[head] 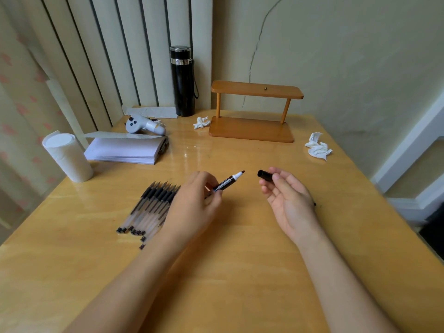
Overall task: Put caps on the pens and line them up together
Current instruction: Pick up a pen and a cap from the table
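Observation:
My left hand (194,205) grips a black marker (227,182) whose bare white tip points up and to the right. A short gap away, my right hand (287,195) pinches a black cap (265,175) between thumb and fingers, its open end facing the marker tip. Tip and cap are apart. Several clear pens with black grips (149,207) lie side by side on the wooden table (240,260), left of my left hand, which hides part of the row.
A paper roll (68,157) and a stack of white paper (125,150) sit at the left. A controller (144,124), a black flask (183,81) and a small wooden shelf (252,111) stand at the back. Crumpled tissues (318,146) lie at the right.

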